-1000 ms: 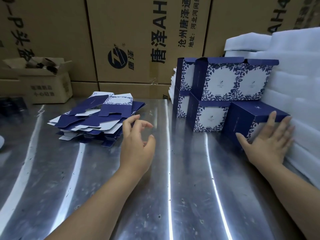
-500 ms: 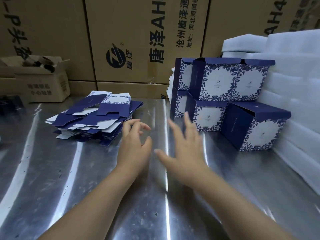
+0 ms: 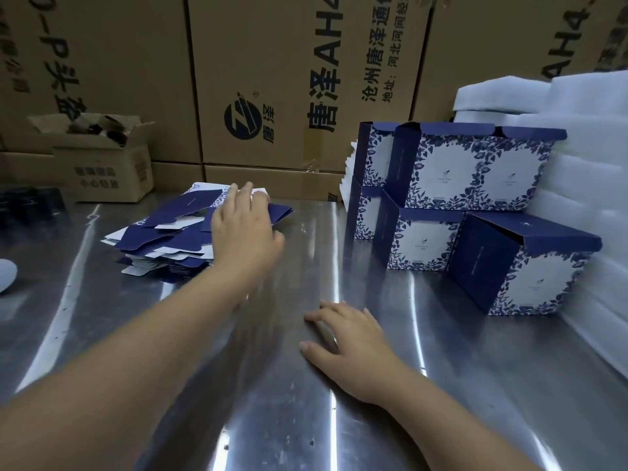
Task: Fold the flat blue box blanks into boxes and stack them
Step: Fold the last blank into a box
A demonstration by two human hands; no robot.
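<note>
A loose pile of flat blue box blanks (image 3: 163, 239) lies at the middle left of the steel table (image 3: 339, 419). My left hand (image 3: 246, 229) reaches over the right part of the pile, fingers spread on the top blank. My right hand (image 3: 350, 334) rests flat on the table in the centre and holds nothing. Folded blue-and-white boxes (image 3: 452, 171) stand stacked in two layers at the back right. The nearest folded box (image 3: 523, 266) stands alone on the table in front of that stack.
White foam sheets (image 3: 584, 185) are piled along the right side behind the boxes. Large brown cartons (image 3: 289, 79) form a wall at the back. A small open carton (image 3: 102, 164) sits at the back left. A dark tray (image 3: 30, 202) lies at the left edge.
My right hand left the nearest folded box, swept left across the table and came down flat in the centre. My left hand moved forward from the table onto the pile of blanks.
</note>
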